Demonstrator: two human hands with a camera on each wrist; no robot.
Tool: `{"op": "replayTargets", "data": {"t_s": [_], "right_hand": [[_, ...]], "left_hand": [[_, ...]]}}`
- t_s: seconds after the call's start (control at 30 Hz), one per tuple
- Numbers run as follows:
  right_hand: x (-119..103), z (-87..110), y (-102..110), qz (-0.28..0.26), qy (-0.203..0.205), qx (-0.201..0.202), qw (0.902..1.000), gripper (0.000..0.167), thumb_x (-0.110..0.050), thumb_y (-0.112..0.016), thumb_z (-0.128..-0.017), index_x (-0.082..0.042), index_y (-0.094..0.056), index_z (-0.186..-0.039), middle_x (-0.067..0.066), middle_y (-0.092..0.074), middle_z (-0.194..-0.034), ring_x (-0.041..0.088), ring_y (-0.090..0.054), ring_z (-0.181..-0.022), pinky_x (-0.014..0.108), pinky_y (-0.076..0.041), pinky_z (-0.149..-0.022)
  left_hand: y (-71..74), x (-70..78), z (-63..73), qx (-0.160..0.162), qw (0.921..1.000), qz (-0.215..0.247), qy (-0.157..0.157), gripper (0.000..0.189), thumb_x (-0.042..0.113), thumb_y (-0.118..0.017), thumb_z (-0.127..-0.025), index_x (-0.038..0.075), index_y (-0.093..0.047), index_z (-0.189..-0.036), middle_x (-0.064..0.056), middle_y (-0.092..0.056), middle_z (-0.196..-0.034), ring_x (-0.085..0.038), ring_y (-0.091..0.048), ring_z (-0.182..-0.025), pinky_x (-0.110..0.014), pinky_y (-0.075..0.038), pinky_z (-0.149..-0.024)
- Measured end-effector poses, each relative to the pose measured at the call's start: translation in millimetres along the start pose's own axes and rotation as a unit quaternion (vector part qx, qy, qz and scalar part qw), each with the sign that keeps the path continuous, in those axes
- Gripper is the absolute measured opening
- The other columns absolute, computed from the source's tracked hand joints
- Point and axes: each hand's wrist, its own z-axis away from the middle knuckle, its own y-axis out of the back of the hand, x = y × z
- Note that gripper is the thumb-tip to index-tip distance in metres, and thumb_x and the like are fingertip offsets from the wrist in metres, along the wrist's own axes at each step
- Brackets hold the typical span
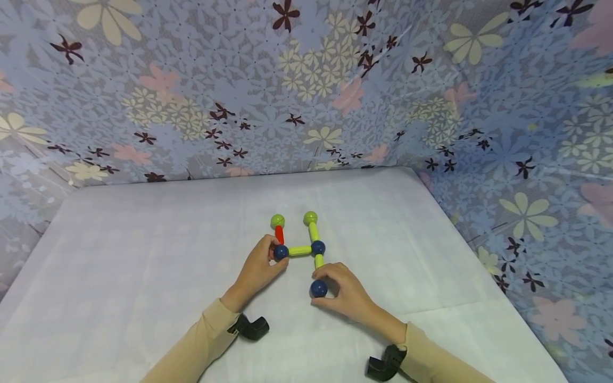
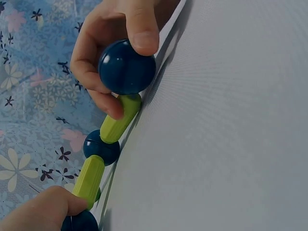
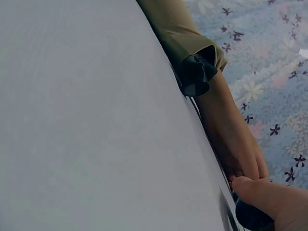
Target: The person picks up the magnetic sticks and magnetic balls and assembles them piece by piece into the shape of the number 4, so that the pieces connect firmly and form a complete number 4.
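Note:
A toy structure of rods and balls lies on the white cloth in the head view. My left hand [image 1: 258, 266] grips its left blue ball [image 1: 281, 252], thumb on the near side and fingers behind. From that ball a red rod [image 1: 279, 234] runs back to a green ball [image 1: 278, 221]. A yellow-green rod [image 1: 300, 250] joins it to the middle blue ball [image 1: 318, 248]. My right hand [image 1: 348, 295] pinches the nearest blue ball [image 1: 318, 289], fingers also at the rod [image 2: 120, 120] leading to the middle ball. Another yellow-green rod [image 1: 313, 232] ends in a second green ball [image 1: 310, 217].
A white cloth [image 1: 143, 266] covers the table, with a faint crease on the right. Flowered fabric [image 1: 201, 80] hangs behind and along the right side. Black wrist mounts [image 1: 252, 328] sit at both beige sleeves [image 1: 201, 335].

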Motion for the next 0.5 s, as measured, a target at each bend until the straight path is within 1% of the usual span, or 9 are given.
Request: {"op": "replayTargets", "data": {"t_s": [0.23, 0.4, 0.5], "right_hand": [[2.9, 1.4, 1.1, -0.079, -0.012, 0.009, 0.9968, 0.046, -0.02, -0.085, -0.068, -0.017, -0.062, -0.108, -0.002, -0.065, -0.113, 0.011, -0.055, -0.108, 0.027, -0.048, -0.094], [4.8, 1.9, 1.1, -0.095, -0.016, 0.002, 0.9954, 0.045, -0.017, -0.084, -0.07, -0.017, -0.061, -0.109, 0.0, -0.064, -0.115, 0.01, -0.055, -0.109, 0.025, -0.048, -0.093], [6.2, 2.0, 0.4, -0.104, -0.017, 0.002, 0.9944, 0.043, -0.012, -0.083, -0.071, -0.015, -0.061, -0.108, 0.002, -0.064, -0.114, 0.012, -0.056, -0.108, 0.024, -0.048, -0.092]], "left_hand": [[-0.6, -0.8, -1.1, 0.001, 1.0, -0.004, 0.001, 0.036, 0.012, -0.073, -0.079, 0.004, -0.05, -0.106, -0.003, -0.047, -0.081, -0.012, -0.043, -0.074, -0.022, -0.036, -0.065], [0.2, 0.7, -1.2, -0.001, 1.0, -0.003, 0.004, 0.036, 0.012, -0.072, -0.079, 0.003, -0.05, -0.106, -0.004, -0.047, -0.082, -0.013, -0.043, -0.075, -0.022, -0.036, -0.065], [1.1, 1.3, -1.1, -0.001, 1.0, -0.003, 0.002, 0.036, 0.012, -0.073, -0.079, 0.003, -0.05, -0.106, -0.004, -0.047, -0.082, -0.013, -0.043, -0.075, -0.022, -0.036, -0.066]]}}
